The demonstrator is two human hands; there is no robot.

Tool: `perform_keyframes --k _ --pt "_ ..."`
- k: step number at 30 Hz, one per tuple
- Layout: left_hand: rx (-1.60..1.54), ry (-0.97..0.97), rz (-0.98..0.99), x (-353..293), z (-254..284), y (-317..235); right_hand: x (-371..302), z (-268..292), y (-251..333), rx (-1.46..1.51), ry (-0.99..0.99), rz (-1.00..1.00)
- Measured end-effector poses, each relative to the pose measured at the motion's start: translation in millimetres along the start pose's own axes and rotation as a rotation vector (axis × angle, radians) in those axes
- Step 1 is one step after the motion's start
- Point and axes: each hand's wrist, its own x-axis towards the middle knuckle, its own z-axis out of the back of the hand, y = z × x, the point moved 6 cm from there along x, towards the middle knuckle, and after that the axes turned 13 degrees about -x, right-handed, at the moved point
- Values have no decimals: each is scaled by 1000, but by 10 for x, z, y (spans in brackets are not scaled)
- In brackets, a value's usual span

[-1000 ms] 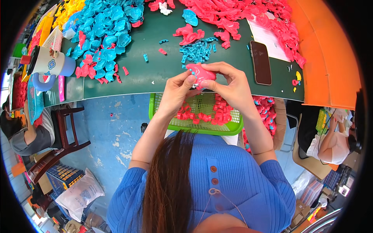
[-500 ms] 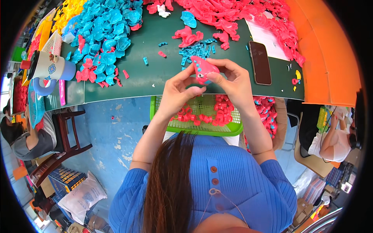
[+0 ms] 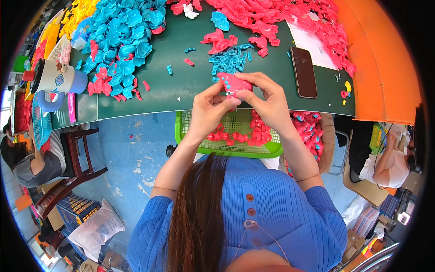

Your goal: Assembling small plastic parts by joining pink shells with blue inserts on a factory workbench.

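Plastic was the material of the small pink moulded shell [image 3: 234, 84] that both hands held just above the near edge of the dark green worktop [image 3: 181, 86]. The left hand [image 3: 209, 106] pinched its lower side with the fingertips, and the right hand [image 3: 267, 97] was closed around its right end. It looked light, stiff and smooth, so probably a little slippery; the rims seemed the safest place to take it. Below hung a green mesh basket [image 3: 181, 136] of small red pieces.
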Motion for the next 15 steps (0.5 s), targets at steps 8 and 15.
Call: perform_keyframes --k 8,15 --pt "-304 -4 245 -13 84 226 -78 -62 146 -518 -61 221" --pt "-117 131 -129 34 -31 -105 -80 2 154 -388 7 197"
